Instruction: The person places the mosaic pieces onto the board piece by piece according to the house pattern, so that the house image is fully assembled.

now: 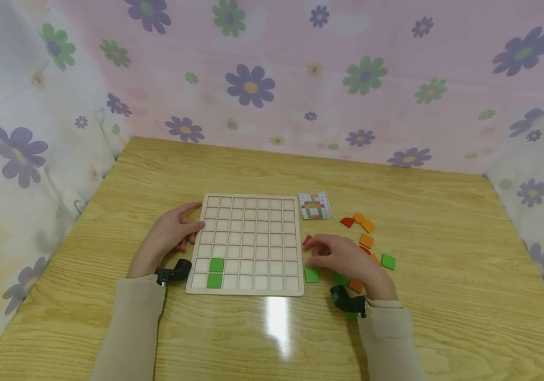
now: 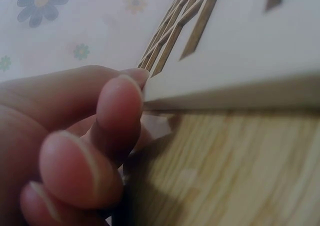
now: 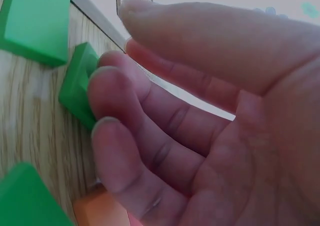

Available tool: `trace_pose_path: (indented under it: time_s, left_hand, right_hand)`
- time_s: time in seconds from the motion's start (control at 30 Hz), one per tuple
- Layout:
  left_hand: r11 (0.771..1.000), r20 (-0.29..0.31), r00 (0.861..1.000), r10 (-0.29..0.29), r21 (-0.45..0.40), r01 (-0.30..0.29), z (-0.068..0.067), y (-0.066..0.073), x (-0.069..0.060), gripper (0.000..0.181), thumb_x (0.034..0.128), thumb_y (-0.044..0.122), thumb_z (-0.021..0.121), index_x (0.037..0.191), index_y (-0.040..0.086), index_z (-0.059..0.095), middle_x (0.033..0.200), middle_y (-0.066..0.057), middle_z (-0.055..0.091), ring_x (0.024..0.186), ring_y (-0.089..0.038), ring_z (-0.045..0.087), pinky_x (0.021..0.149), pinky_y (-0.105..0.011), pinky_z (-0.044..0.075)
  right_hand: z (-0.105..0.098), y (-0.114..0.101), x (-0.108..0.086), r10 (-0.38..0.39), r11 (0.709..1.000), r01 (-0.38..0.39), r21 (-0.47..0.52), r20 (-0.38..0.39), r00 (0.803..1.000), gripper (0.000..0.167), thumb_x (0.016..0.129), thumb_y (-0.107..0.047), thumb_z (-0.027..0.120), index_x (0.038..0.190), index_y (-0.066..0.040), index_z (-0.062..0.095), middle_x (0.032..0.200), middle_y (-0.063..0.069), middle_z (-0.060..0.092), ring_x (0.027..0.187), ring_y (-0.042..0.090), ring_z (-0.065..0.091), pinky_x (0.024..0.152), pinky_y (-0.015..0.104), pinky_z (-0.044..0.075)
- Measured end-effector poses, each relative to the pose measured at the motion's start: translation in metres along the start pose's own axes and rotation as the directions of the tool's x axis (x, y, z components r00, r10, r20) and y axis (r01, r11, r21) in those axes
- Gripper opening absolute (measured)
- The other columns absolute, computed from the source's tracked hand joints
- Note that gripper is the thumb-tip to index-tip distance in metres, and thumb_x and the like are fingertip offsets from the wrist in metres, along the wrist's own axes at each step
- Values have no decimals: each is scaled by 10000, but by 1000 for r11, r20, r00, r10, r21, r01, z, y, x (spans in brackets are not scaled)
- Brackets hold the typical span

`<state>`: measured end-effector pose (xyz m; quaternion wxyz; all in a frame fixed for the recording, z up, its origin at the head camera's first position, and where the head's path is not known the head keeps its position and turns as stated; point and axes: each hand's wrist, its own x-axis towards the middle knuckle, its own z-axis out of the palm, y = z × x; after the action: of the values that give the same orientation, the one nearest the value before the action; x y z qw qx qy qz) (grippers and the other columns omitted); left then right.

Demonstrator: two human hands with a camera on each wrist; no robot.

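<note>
A square wooden grid board [image 1: 243, 293] lies on the table with two green square tiles [image 1: 217, 265] in its lower left cells. My left hand [image 1: 172, 231] rests at the board's left side, its thumb and index fingertips touching the edge; the left wrist view shows the fingertips [image 2: 120, 98] against the rim. My right hand [image 1: 345, 259] hovers just off the board's right edge, over loose tiles, with fingers loosely bent. In the right wrist view a green tile [image 3: 79, 83] lies right by its fingertips, and nothing shows between thumb and fingers. Whether they touch the tile I cannot tell.
A small pattern card [image 1: 315, 205] lies beside the board's upper right corner. Several loose pieces spread to the right, among them a red quarter-round [image 1: 347, 223], an orange tile [image 1: 366, 241] and a green square [image 1: 388, 262]. Flowered cloth [image 1: 291, 79] hangs around the table.
</note>
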<state>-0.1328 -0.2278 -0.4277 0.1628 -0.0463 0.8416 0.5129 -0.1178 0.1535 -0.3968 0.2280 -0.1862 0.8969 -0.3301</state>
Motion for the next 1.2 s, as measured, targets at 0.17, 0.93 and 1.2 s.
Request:
trace_pose_path:
  time_s: [0.17, 0.93, 1.2]
  left_hand:
    - [1000, 4, 1000, -5, -17, 6, 0, 0, 0, 625, 829, 368, 622, 1376, 305, 328, 661, -144, 575, 403, -165, 452, 417, -351, 457]
    - [1000, -13, 1000, 3, 2, -3, 0, 0, 1, 607, 823, 396, 620, 1362, 313, 353, 658, -139, 579, 401, -168, 451, 407, -342, 447]
    - [1000, -19, 1000, -7, 6, 7, 1, -3, 2, 604, 822, 385, 625, 1359, 298, 364, 645, -131, 573, 396, -176, 455, 404, -342, 444]
  right_hand:
    - [-3, 4, -1, 36, 999, -36, -17, -2, 999, 227, 818, -296, 651, 1017, -190, 618, 823, -37, 542, 751, 146, 478, 668, 295, 404]
    - [-5, -2, -1, 79, 986, -82, -148, -25, 997, 192, 771, -172, 706, 930, -117, 613, 849, -8, 553, 774, 163, 476, 704, 307, 420]
    - [-4, -6, -1, 90, 983, -91, -159, -18, 996, 193, 774, -165, 703, 938, -123, 609, 839, -13, 546, 769, 168, 471, 701, 310, 421]
